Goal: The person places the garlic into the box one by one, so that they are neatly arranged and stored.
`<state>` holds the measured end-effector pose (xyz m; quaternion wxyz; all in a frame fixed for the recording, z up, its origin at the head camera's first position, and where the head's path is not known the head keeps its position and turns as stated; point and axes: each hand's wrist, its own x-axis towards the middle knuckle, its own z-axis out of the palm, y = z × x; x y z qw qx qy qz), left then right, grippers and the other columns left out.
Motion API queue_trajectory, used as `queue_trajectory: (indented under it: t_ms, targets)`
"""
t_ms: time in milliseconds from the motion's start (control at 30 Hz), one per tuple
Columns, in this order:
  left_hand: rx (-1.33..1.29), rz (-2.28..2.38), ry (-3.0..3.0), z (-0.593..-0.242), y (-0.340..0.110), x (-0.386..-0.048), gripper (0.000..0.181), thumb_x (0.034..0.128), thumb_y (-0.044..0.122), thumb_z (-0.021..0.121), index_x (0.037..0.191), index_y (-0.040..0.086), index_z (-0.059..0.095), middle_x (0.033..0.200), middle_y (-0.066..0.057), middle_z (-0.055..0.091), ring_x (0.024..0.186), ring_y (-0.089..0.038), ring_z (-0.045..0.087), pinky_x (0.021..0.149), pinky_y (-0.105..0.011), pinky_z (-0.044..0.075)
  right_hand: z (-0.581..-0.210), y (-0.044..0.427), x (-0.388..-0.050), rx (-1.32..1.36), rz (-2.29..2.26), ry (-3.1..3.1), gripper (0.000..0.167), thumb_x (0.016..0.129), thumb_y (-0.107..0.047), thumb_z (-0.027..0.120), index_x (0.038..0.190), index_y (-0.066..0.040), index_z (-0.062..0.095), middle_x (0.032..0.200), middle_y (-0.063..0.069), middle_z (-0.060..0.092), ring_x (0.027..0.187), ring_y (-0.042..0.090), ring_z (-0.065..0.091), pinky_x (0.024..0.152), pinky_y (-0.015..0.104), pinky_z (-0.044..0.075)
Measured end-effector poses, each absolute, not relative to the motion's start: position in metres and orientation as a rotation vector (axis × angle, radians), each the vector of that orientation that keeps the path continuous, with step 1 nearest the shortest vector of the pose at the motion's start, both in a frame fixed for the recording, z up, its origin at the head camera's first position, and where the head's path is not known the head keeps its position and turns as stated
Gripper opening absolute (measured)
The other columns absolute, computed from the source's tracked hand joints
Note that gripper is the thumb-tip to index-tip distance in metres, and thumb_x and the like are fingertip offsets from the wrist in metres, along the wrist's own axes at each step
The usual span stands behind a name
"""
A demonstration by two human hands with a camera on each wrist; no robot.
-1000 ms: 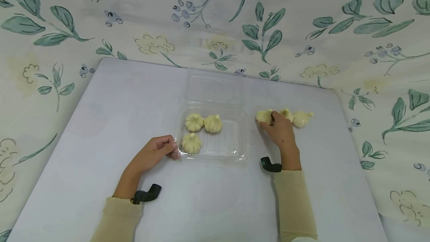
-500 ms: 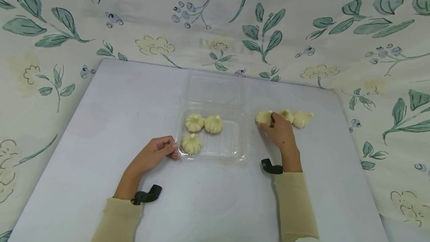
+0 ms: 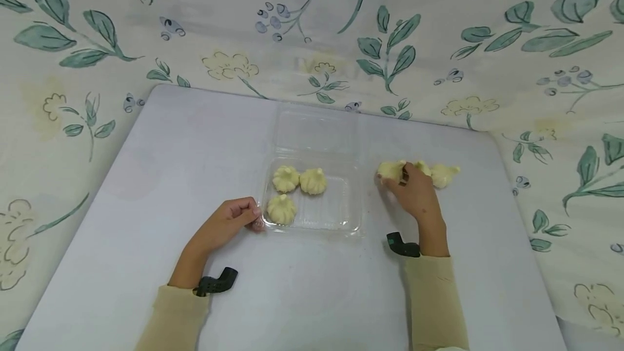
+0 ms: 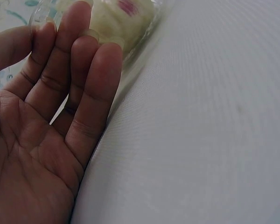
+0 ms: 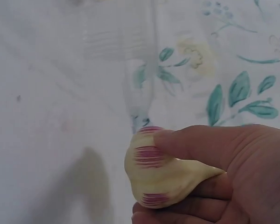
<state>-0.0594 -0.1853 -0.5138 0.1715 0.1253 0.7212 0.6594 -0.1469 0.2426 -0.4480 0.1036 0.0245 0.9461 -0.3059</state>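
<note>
A clear plastic box [image 3: 336, 215] lies with its lid folded back on the white table. Three pale, ribbed, bulb-shaped pieces [image 3: 281, 209] sit in its left part. The left hand [image 3: 226, 225] pinches the box's near-left rim between thumb and fingers; in the left wrist view the fingertips of the left hand [image 4: 60, 102] meet the clear edge. Right of the box, the right hand [image 3: 414, 191] grips another bulb [image 3: 391, 170]. Purple streaks show on this bulb [image 5: 151, 172] in the right wrist view, between the thumb and fingers of the right hand [image 5: 224, 172].
Two more bulbs, one partly hidden behind the right hand and one at its right [image 3: 442, 175], lie on the table [image 3: 312, 297]. The open lid [image 3: 317, 129] extends toward the back edge. Floral cloth [image 3: 331, 42] stands behind and at the sides.
The whole head view has shifted slightly to the right. The right hand with its bulb has moved very slightly right; the left hand stays at the box's rim.
</note>
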Motion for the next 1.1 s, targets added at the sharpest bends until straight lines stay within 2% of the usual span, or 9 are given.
queue_trajectory:
  t_ms: [333,567,767,1100]
  targets:
    - [0.352,1.881,2.035,-0.515,-0.185,-0.06,0.023,0.1081,0.009,0.057,0.089,-0.002,0.062,0.087,-0.016,0.07,0.084,-0.023,0.071,0.081,-0.031,0.059,-0.417,0.227,-0.129,-0.144,-1.092,2.854,0.06,0.101,-0.032,0.072,0.145,0.004,0.052,0.142,0.024,0.06,0.13,0.038,0.06,0.103,0.049,0.052]
    - [0.371,1.896,2.022,-0.515,-0.186,-0.061,0.023,0.1081,0.008,0.056,0.089,-0.003,0.061,0.087,-0.018,0.069,0.083,-0.023,0.071,0.08,-0.031,0.059,-0.401,0.2,-0.113,-0.451,-1.139,2.873,0.055,0.097,-0.02,0.077,0.142,0.005,0.056,0.138,0.019,0.063,0.124,0.034,0.064,0.099,0.045,0.056]
    - [0.381,1.896,2.041,-0.516,-0.186,-0.061,0.022,0.1081,0.008,0.056,0.089,-0.002,0.062,0.086,-0.016,0.069,0.083,-0.022,0.071,0.079,-0.031,0.059,-0.402,0.171,-0.098,-0.671,-1.07,2.749,0.06,0.096,-0.016,0.078,0.146,0.003,0.052,0.142,0.017,0.061,0.123,0.031,0.065,0.099,0.041,0.056]
    - [0.396,1.91,2.015,-0.516,-0.185,-0.061,0.022,0.1079,0.008,0.057,0.089,-0.003,0.062,0.086,-0.017,0.069,0.083,-0.021,0.071,0.079,-0.03,0.059,-0.421,0.148,-0.089,-0.746,-0.998,2.617,0.056,0.096,-0.016,0.077,0.144,0.0,0.055,0.133,0.01,0.066,0.117,0.026,0.067,0.099,0.043,0.055]
